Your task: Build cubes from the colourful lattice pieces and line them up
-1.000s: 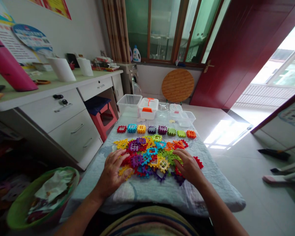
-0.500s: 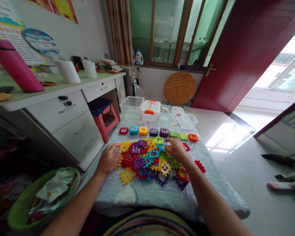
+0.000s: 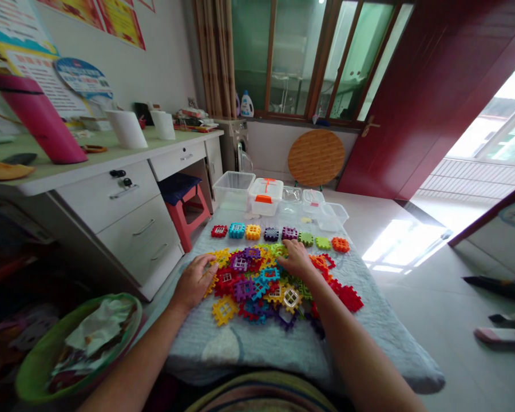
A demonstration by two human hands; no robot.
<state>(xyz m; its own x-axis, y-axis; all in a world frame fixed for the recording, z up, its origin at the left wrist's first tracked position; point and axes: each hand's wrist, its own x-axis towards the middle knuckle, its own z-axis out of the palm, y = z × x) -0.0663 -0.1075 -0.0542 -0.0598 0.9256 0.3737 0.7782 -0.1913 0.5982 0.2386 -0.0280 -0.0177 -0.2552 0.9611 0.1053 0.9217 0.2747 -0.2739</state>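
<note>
A heap of coloured toothed plastic pieces, among them a yellow piece [image 3: 224, 309] and a purple piece [image 3: 244, 289], lies on the cloth-covered table [image 3: 261, 349]. My left hand [image 3: 196, 280] rests at the heap's left edge, fingers apart, beside yellow pieces. Over the upper right of the heap is my right hand [image 3: 296, 258], its fingertips at a lime-green piece [image 3: 276, 250]; whether it grips anything is too small to tell. Behind the heap runs a row of separate pieces, from a red one [image 3: 219, 230] to an orange one [image 3: 340, 245].
Clear plastic containers [image 3: 234, 189] and a white-lidded box with orange clips [image 3: 266, 197] stand at the table's far end. A desk [image 3: 107, 200] and a green basket [image 3: 30, 366] are on the left. A red stool [image 3: 184, 214] stands by the desk.
My right hand has moved slightly left over the heap, uncovering orange and red pieces on the right. My left hand stays at the left edge. The view has shifted a little.
</note>
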